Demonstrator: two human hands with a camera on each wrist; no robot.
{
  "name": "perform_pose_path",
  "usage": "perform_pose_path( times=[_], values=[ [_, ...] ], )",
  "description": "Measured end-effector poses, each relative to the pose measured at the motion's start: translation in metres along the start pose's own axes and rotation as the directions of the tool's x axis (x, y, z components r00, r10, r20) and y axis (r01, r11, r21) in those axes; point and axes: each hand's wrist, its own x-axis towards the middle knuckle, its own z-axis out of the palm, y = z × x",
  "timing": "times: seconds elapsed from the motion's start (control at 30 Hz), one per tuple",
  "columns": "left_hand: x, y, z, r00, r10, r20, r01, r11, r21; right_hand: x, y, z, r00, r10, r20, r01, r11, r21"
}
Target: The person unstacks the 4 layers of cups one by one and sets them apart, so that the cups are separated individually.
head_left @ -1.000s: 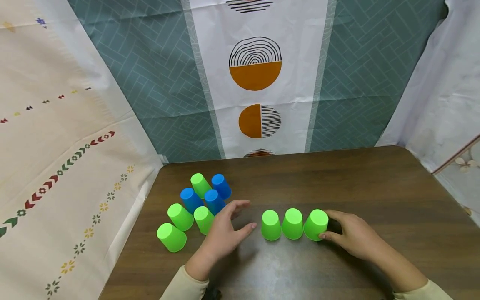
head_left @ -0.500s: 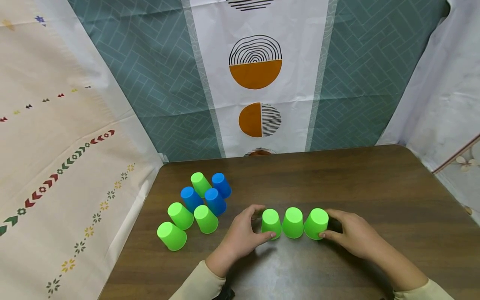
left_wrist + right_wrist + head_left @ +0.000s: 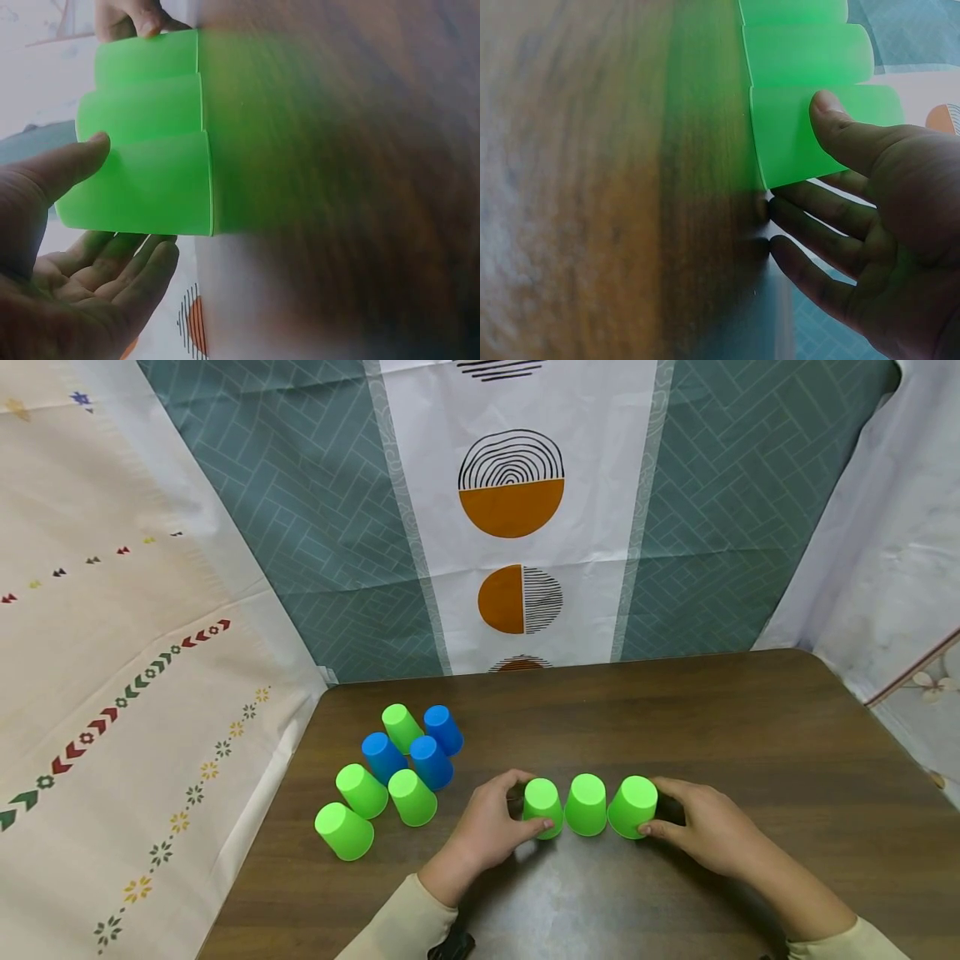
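Three green cups stand upside down in a row on the table, close side by side. My left hand (image 3: 491, 827) holds the left green cup (image 3: 542, 800), thumb across its front and fingers behind it. In the left wrist view, the thumb (image 3: 82, 161) overlaps that cup's side near the top. The middle green cup (image 3: 586, 806) stands between the other two, with no hand on it. At the row's other end, my right hand (image 3: 705, 827) holds the right green cup (image 3: 632, 807) between thumb and forefinger. Its other fingers (image 3: 817, 277) spread out below the cup in the right wrist view.
On the left of the brown table (image 3: 750, 718) stands a group of upside-down cups, several green ones (image 3: 343, 832) and three blue ones (image 3: 431, 763). A patterned cloth (image 3: 510, 552) hangs behind the table, and a cream cloth (image 3: 150, 735) borders its left side.
My left hand has moved right from beside the green and blue group to the left cup of the row and taken hold of it. The right hand and the row have stayed put.
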Motion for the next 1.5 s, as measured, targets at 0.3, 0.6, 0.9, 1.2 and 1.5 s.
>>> perform_pose_path(
  times=[0.3,0.6,0.9,1.2,1.5],
  values=[
    [0.012,-0.006,-0.009,0.997,-0.017,-0.078,0.010,0.996,-0.091,0.000,0.000,0.000,1.000,-0.001,0.000,0.001,1.000,0.002],
    [0.039,-0.014,-0.017,0.964,-0.058,-0.258,0.023,0.990,-0.137,0.000,0.000,-0.001,1.000,-0.001,0.001,0.001,1.000,0.001],
    [0.064,-0.022,-0.011,0.924,-0.141,-0.356,0.099,0.986,-0.135,-0.001,0.001,-0.001,1.000,-0.001,-0.001,0.001,1.000,0.001],
    [0.078,-0.022,-0.015,0.895,-0.203,-0.396,0.168,0.978,-0.123,-0.001,0.001,-0.001,1.000,-0.006,0.001,0.006,1.000,-0.002],
    [0.087,-0.030,-0.018,0.878,-0.248,-0.409,0.212,0.968,-0.131,-0.001,0.000,-0.001,1.000,-0.013,-0.005,0.013,1.000,0.003]
  ],
)
